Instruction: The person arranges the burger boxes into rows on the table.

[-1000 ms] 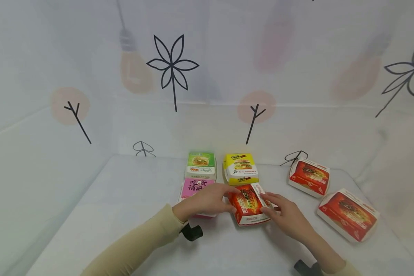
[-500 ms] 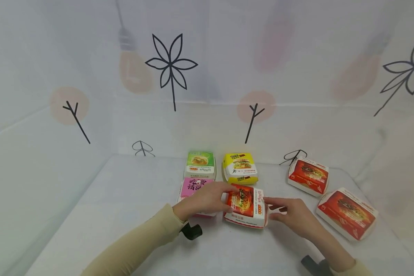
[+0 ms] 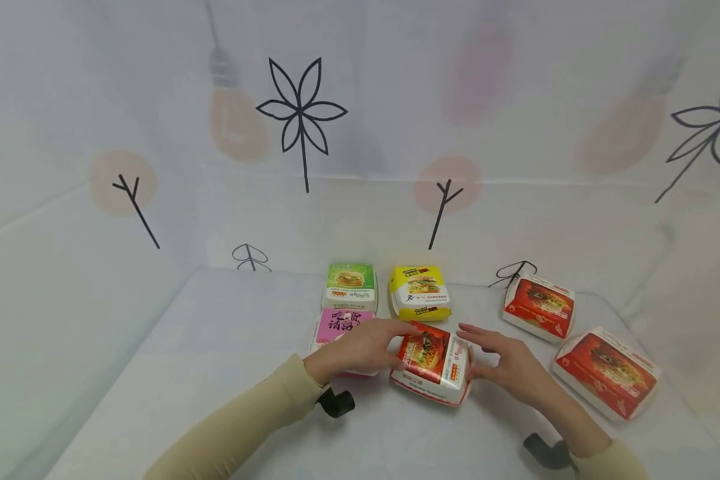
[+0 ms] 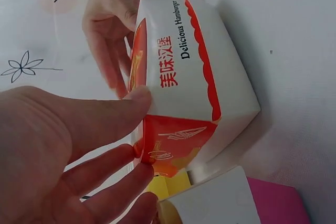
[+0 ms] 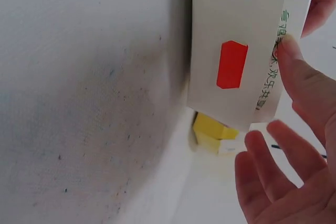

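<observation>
- We see the red box point(image 3: 429, 360) between the two hands, in front of the yellow box point(image 3: 421, 293); we cannot tell whether its base lies flat on the table point(image 3: 234, 333).
- We read "Delicious Hamburger" on the side of the red box nearest the person, and its top carries a burger picture.
- The left hand point(image 3: 360, 347) touches the left side of the red box: its thumb tip rests on the top edge, its fingers nearly straight and spread beside the red flap, wrapped round nothing.
- The right hand point(image 3: 510, 363) is spread wide, its thumb tip touching the edge beside the green characters and its other fingers reaching past the box; we see no grip.
- The purple box point(image 3: 336, 327) sits behind the left hand, partly covered by it, with the green box point(image 3: 350, 283) just behind.
- To the right we see the far red box point(image 3: 540, 305) and the near red box point(image 3: 606, 373), both slanted.
- Behind everything hangs a pale cloth point(image 3: 372, 160) with line-drawn flowers.
</observation>
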`<state>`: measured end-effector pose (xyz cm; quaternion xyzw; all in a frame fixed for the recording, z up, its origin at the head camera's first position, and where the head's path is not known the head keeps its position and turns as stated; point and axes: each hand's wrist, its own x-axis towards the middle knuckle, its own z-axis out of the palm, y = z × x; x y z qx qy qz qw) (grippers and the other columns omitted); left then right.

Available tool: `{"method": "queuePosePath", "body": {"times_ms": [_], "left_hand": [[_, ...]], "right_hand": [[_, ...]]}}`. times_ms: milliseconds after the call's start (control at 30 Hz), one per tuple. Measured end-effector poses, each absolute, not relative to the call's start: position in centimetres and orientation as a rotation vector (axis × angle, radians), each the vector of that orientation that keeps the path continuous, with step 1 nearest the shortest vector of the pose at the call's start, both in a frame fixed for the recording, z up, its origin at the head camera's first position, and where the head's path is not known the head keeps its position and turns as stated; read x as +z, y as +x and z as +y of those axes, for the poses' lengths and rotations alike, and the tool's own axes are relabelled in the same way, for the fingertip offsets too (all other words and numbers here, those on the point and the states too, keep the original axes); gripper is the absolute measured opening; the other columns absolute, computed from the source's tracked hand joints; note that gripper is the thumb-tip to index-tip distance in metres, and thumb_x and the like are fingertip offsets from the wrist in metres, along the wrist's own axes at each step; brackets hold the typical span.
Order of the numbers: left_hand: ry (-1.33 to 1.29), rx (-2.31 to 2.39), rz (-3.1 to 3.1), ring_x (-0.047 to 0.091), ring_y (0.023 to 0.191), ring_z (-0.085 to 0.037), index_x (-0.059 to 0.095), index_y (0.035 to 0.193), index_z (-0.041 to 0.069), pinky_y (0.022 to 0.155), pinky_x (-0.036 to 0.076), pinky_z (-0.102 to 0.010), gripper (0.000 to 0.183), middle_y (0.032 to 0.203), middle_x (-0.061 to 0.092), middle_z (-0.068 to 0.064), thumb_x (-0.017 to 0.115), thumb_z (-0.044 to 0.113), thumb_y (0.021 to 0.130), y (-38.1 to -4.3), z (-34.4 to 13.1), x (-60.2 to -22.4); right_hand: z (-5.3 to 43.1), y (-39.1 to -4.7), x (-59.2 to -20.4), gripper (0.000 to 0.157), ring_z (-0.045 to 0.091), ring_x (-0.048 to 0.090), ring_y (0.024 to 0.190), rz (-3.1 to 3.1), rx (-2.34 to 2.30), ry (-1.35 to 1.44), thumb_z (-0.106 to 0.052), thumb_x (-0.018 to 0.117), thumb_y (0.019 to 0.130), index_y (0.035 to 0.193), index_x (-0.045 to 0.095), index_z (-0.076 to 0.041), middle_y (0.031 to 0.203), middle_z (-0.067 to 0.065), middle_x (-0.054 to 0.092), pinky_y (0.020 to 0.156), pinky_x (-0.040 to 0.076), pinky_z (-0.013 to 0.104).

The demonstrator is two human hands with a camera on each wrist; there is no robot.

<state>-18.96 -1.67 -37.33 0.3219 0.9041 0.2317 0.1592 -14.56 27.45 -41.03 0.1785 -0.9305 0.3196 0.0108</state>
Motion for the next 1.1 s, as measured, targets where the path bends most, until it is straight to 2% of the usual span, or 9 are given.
{"method": "queuePosePath", "body": {"times_ms": [133,367,667,767,867,1000,1100], "left_hand": [[0.922,0.683,2.606,0.052,0.125,-0.014,0.057,0.141,0.029,0.103,0.044,-0.038,0.057,0.138,0.057,0.009,0.077,0.024,0.088,-19.0,-1.6,-37.4],[0.836,0.782,2.646,0.059,0.107,-0.013,0.062,0.134,0.027,0.088,0.051,-0.03,0.046,0.123,0.063,0.006,0.075,0.019,0.09,-19.0,-1.6,-37.5],[0.848,0.881,2.664,0.058,0.096,-0.008,0.066,0.127,0.021,0.083,0.05,-0.025,0.04,0.107,0.065,0.008,0.077,0.018,0.088,-19.2,-1.7,-38.1],[0.845,0.91,2.631,0.059,0.101,-0.009,0.066,0.128,0.022,0.086,0.05,-0.027,0.043,0.111,0.066,0.008,0.078,0.021,0.087,-19.2,-1.7,-38.1],[0.84,0.917,2.592,0.058,0.109,-0.01,0.064,0.132,0.023,0.093,0.049,-0.03,0.049,0.12,0.066,0.009,0.079,0.025,0.086,-19.2,-1.7,-38.1],[0.846,0.892,2.567,0.055,0.117,-0.012,0.061,0.135,0.025,0.099,0.047,-0.035,0.055,0.129,0.062,0.01,0.081,0.029,0.084,-19.0,-1.5,-38.0],[0.861,0.848,2.577,0.051,0.124,-0.015,0.061,0.135,0.026,0.103,0.045,-0.039,0.056,0.136,0.057,0.007,0.081,0.033,0.083,-18.8,-1.4,-38.0]], "right_hand": [[27.7,-14.5,-41.2,0.057,0.038,0.057,0.123,-2.957,1.015,0.609,-0.038,0.081,0.081,0.132,0.066,-0.017,0.144,0.011,0.054,0.089,0.053,0.053],[28.0,-13.8,-41.5,0.054,0.032,0.057,0.122,-2.968,1.037,0.614,-0.031,0.085,0.078,0.129,0.069,-0.02,0.145,0.007,0.054,0.085,0.056,0.034],[27.6,-13.3,-41.9,0.051,0.025,0.063,0.107,-2.932,1.01,0.528,-0.022,0.087,0.076,0.125,0.07,-0.023,0.13,0.005,0.063,0.081,0.057,0.034],[27.5,-13.2,-42.1,0.052,0.026,0.061,0.112,-2.893,0.99,0.53,-0.02,0.088,0.075,0.124,0.07,-0.022,0.128,0.003,0.063,0.083,0.057,0.036],[27.3,-13.1,-42.3,0.055,0.031,0.057,0.12,-2.857,0.963,0.559,-0.023,0.088,0.073,0.125,0.07,-0.022,0.133,0.003,0.06,0.088,0.055,0.046],[27.0,-13.0,-42.4,0.056,0.038,0.05,0.13,-2.826,0.973,0.599,-0.032,0.086,0.075,0.127,0.07,-0.023,0.144,0.006,0.054,0.095,0.047,0.061],[26.7,-13.0,-42.4,0.054,0.04,0.047,0.132,-2.811,1.007,0.616,-0.036,0.084,0.076,0.127,0.07,-0.024,0.147,0.007,0.052,0.096,0.044,0.064]]}}
